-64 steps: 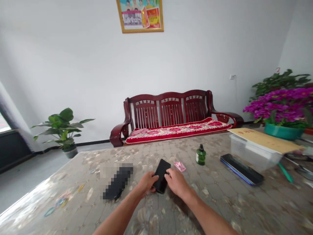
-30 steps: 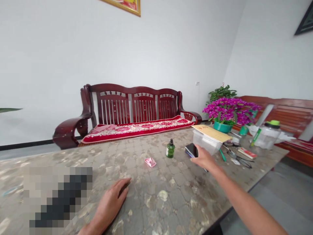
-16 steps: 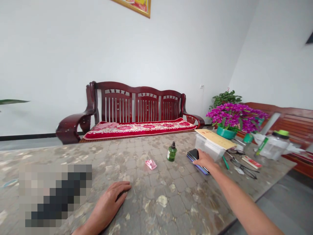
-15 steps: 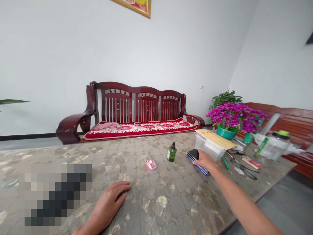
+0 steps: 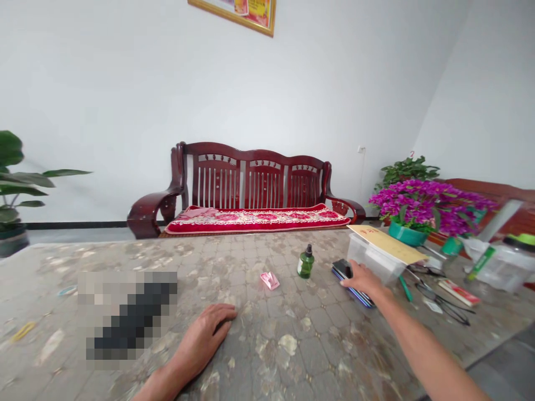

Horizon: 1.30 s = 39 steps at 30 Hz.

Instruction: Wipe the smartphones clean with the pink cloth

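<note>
My left hand (image 5: 203,338) lies flat on the patterned table (image 5: 301,345), fingers stretched out and together; a dark shadow shows under the fingertips, and I cannot tell whether anything is there. My right arm reaches out to the right. My right hand (image 5: 363,279) rests with curled fingers on a black phone (image 5: 343,268) that lies on top of a blue-edged phone (image 5: 360,297). Beside them stands a clear plastic box (image 5: 373,260) with a yellow envelope (image 5: 387,244) on top.
A small green bottle (image 5: 305,265) and a pink folded thing (image 5: 270,280) sit mid-table. Glasses (image 5: 443,299), a green pen (image 5: 404,288), a green-lidded jar (image 5: 504,259) and purple flowers (image 5: 422,205) crowd the right end. A blurred patch (image 5: 129,314) lies left; a red bench (image 5: 251,197) stands behind.
Two seconds ago both hands held a black phone at the middle. My right hand carried it to the right onto the other phone and stays on it. My left hand went flat.
</note>
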Tool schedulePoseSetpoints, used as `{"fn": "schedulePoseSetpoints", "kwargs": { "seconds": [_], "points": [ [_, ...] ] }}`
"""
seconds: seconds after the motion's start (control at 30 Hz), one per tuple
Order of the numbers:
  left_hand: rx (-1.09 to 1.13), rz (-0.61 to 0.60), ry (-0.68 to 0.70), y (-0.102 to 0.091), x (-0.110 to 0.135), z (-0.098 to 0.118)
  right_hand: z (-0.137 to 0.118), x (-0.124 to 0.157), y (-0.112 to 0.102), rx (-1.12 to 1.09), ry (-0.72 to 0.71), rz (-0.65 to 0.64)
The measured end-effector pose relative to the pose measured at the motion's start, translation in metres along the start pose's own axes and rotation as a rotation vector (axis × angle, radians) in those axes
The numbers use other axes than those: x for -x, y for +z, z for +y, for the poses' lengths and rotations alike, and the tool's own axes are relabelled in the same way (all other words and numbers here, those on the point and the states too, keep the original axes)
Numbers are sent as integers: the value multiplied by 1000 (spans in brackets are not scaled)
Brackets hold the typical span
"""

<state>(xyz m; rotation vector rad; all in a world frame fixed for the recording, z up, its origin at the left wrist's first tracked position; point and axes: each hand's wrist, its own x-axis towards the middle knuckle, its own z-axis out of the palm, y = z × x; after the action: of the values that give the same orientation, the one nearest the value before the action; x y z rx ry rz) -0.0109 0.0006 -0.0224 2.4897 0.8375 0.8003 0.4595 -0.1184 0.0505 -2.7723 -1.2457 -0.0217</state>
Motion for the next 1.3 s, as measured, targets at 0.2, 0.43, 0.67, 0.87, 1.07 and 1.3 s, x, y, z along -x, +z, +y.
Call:
{"fn": "schedulePoseSetpoints", "kwargs": {
  "seconds": [0.2, 0.43, 0.67, 0.87, 1.07, 1.3],
  "points": [
    [-90, 110, -128, -1, -2, 7, -74, 49, 3, -202, -453, 336],
    [-398, 118, -385, -20, -6, 8, -213, 93, 24, -225, -549, 103],
    [-627, 95, -730, -76, -3, -16, -235, 83, 55, -172, -475, 131],
    [-673, -20, -921, -102, 1, -48, -225, 74, 83, -350, -523, 178],
    [-618, -47, -960, -115, -1, -60, -223, 66, 88, -592, -470, 149],
    [-580, -20, -960, -124, -4, -59, -221, 64, 87, -725, -414, 132]
  ]
}}
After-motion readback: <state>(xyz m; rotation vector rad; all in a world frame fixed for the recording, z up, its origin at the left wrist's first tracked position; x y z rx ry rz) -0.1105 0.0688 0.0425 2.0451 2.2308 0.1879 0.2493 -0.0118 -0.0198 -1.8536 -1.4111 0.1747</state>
